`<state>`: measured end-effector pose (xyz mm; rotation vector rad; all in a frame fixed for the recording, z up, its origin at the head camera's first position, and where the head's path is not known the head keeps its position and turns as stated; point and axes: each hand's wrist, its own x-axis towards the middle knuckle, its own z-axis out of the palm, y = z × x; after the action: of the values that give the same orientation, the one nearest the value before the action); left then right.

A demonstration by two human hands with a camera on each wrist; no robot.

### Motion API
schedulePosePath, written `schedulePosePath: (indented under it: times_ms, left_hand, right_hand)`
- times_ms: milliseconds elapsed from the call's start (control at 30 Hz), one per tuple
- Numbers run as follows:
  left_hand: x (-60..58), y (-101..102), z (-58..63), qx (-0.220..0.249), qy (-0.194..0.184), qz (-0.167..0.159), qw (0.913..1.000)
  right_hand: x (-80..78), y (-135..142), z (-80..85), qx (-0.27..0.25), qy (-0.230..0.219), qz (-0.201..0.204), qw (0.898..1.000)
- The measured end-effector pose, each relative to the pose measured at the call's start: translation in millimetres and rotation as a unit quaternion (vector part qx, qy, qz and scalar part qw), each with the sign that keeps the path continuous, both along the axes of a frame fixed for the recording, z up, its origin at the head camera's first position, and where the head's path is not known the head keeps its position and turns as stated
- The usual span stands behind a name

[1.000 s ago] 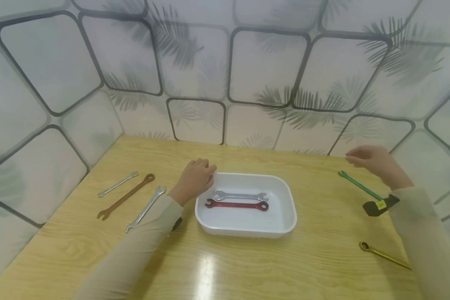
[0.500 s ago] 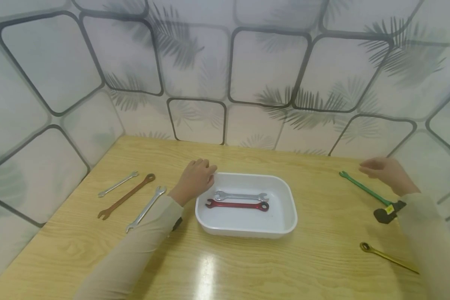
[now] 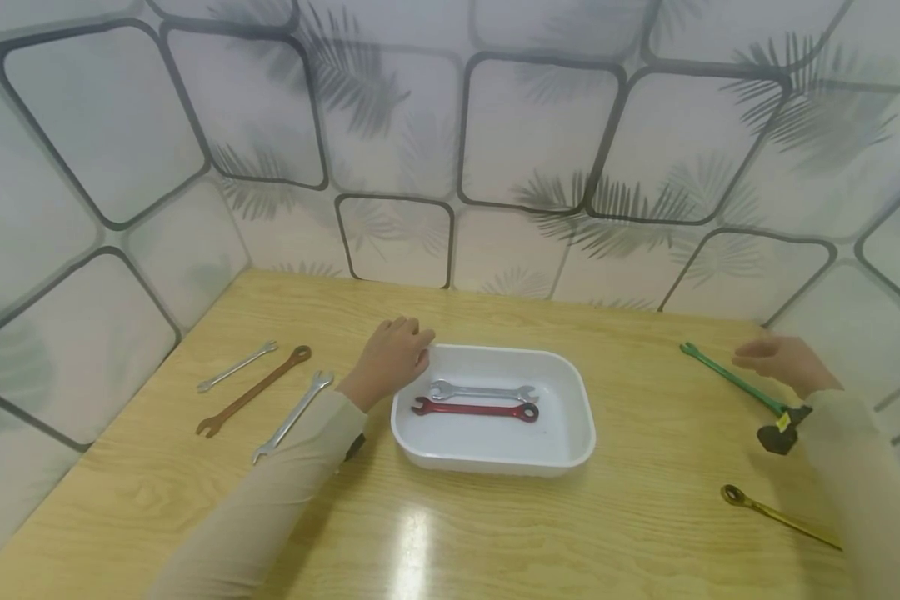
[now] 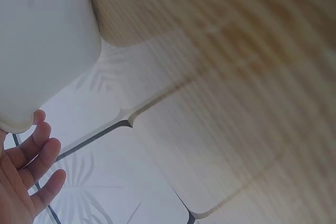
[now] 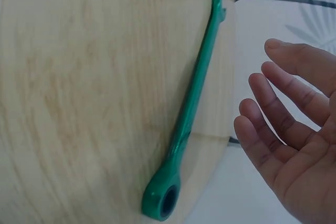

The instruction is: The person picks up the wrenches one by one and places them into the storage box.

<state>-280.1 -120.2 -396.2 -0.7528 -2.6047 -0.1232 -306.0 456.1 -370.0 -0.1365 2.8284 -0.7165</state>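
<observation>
The green wrench (image 3: 735, 379) lies on the wooden table (image 3: 630, 500), and at its 2 o'clock is the right hand (image 3: 783, 364), which grasps nothing, with its fingers loosely bent, apart from the wrench. At the wrench's 5 o'clock lies the gold wrench (image 3: 780, 518), partly covered by the sleeve (image 3: 870, 500). Toward 9 o'clock stands the white tray (image 3: 495, 464), bearing one silver wrench (image 3: 483, 392) and one red wrench (image 3: 474, 409). The left hand (image 3: 393, 354) pinches the tray's rim at 10 o'clock. Beyond, at the tray's 9 o'clock, lie three more wrenches, the brown wrench (image 3: 253, 392) in the middle.
</observation>
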Motion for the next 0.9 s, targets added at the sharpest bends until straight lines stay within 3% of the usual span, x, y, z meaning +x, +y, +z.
schedulePosePath:
  times_ms: [400,667,900]
  left_hand:
    - [0.1,0.0,0.9,-0.008,0.007,0.001,0.9999]
    - [-2.1,-0.1,0.2,-0.009,0.002,0.004,0.9999]
    - [-0.5,-0.2,-0.2,-0.004,-0.001,0.002,1.0]
  right_hand:
    - [-4.6,13.0,-10.1,0.047,-0.032,0.002,0.998]
    - [-11.0,18.3,-20.4,0.075,-0.007,0.016,0.997]
    - [-11.9,19.3,-24.4,0.069,-0.019,0.009,0.997]
